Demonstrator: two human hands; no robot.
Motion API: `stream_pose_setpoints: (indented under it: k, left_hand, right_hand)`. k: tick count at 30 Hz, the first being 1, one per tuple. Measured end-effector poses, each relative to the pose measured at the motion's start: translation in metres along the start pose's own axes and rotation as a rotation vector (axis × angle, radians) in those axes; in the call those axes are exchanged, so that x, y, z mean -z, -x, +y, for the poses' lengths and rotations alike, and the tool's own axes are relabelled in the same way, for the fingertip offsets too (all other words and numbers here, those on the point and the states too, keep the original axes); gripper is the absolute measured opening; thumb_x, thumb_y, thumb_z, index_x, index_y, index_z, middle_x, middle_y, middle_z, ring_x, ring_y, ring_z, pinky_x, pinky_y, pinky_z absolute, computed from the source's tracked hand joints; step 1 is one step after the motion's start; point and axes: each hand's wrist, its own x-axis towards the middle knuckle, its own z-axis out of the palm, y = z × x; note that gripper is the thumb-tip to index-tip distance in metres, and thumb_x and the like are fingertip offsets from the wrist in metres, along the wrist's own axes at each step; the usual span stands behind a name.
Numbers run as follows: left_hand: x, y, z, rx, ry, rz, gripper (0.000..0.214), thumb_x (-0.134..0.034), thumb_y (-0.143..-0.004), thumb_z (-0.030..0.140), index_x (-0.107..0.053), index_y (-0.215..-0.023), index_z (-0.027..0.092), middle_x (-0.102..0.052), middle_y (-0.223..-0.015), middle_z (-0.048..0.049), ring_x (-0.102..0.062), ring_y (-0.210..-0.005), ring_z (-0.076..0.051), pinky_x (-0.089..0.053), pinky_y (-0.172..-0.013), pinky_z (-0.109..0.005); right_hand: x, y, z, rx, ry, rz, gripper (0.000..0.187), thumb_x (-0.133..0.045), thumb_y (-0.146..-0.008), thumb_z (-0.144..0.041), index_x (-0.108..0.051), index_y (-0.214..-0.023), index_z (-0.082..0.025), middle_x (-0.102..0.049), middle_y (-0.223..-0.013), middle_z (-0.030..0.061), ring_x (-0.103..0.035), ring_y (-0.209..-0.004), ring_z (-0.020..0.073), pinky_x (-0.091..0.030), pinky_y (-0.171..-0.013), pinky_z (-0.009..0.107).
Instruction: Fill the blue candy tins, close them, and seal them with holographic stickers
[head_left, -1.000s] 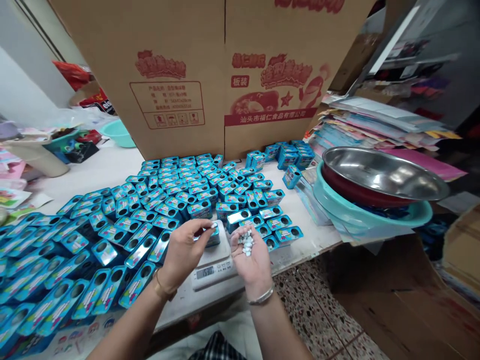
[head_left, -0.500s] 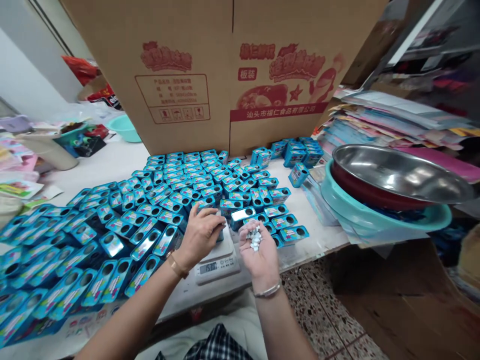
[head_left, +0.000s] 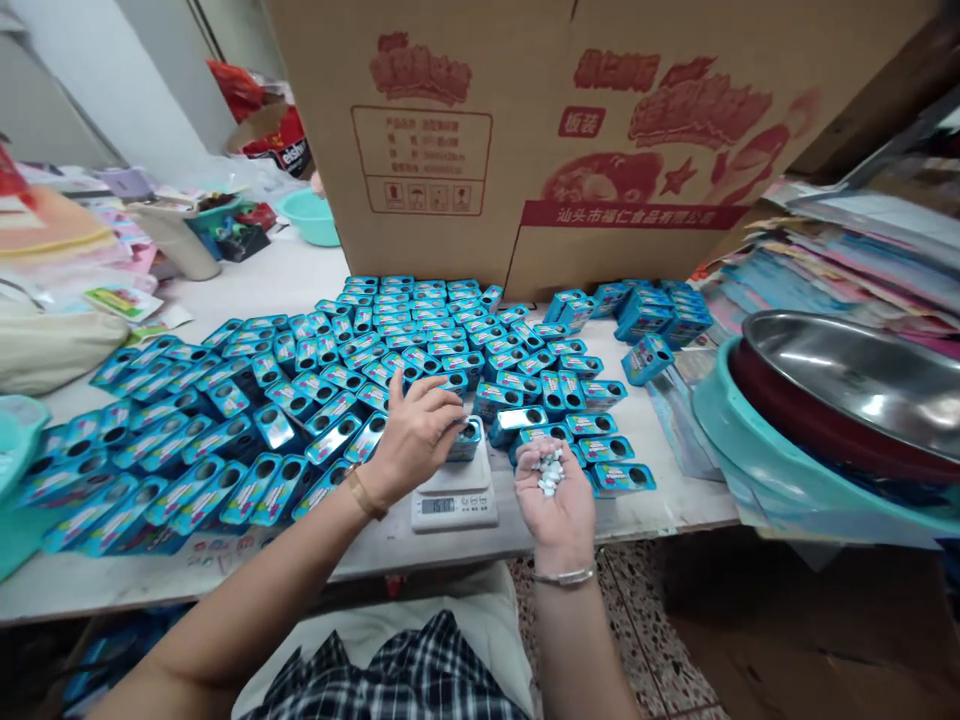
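My left hand (head_left: 420, 432) is over a small blue box (head_left: 466, 440) standing on a white digital scale (head_left: 455, 508). Its thumb and forefinger are pinched together at the box's top, while the outer fingers spread away; anything between the fingertips is hidden. Palm up, my right hand (head_left: 559, 510) is cupped around a heap of small pale tablet candies (head_left: 550, 472), just right of the scale. Rows of similar blue boxes (head_left: 334, 438), each with a dark round hole in its top, crowd the table on both sides and behind. The scale's lit digits are hard to read.
A big cardboard carton (head_left: 510, 120) stands behind the boxes. To the right are a steel bowl (head_left: 862, 370), a turquoise basin (head_left: 720, 430) and a stack of printed sheets (head_left: 817, 265). Another turquoise basin (head_left: 19, 430) is at the left edge. The table's front edge (head_left: 337, 575) is close.
The view has swung left, so things appear further right. My left hand has lifted slightly off the box, uncovering more of it. The scale's digits have changed. My right hand still cups the candies.
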Motion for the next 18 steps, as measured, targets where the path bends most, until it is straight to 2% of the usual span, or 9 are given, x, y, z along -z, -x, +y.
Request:
stream_pose_setpoints:
  k: [6,12,18]
  left_hand:
    - [-0.0022,0.0024,0.0017,-0.016,-0.04,-0.041,0.016,-0.054,-0.091,0.022,-0.071,-0.089,0.024,-0.071,-0.104,-0.0019,-0.05,-0.124,-0.027,0.0,-0.114,-0.064]
    - [-0.0014,0.0017,0.0012,-0.009,-0.042,-0.067,0.018,-0.053,-0.092,0.023,-0.071,-0.09,0.024,-0.071,-0.106,-0.0026,-0.05,-0.126,-0.028,0.001,-0.114,-0.065]
    - [0.0021,0.0012,-0.0032,0.043,-0.032,-0.128,0.023,-0.054,-0.092,0.034,-0.066,-0.109,0.025,-0.067,-0.118,-0.0058,-0.048,-0.127,-0.029,-0.005,-0.113,-0.065]
  right_hand:
    - [0.0038,0.0011,-0.0027,-0.006,-0.012,-0.009,0.015,-0.058,-0.078,-0.007,-0.049,-0.077,-0.018,-0.054,-0.067,-0.0058,-0.057,-0.062,0.0052,-0.055,-0.062,0.015]
    - [0.003,-0.0009,-0.001,-0.007,-0.005,0.011,0.015,-0.052,-0.082,-0.006,-0.048,-0.076,-0.018,-0.052,-0.065,-0.0053,-0.055,-0.06,0.0057,-0.054,-0.057,0.015]
    - [0.0014,0.0007,-0.0007,-0.01,-0.028,-0.006,0.015,-0.051,-0.087,-0.009,-0.049,-0.075,-0.018,-0.052,-0.066,-0.0051,-0.056,-0.061,0.0054,-0.055,-0.059,0.016]
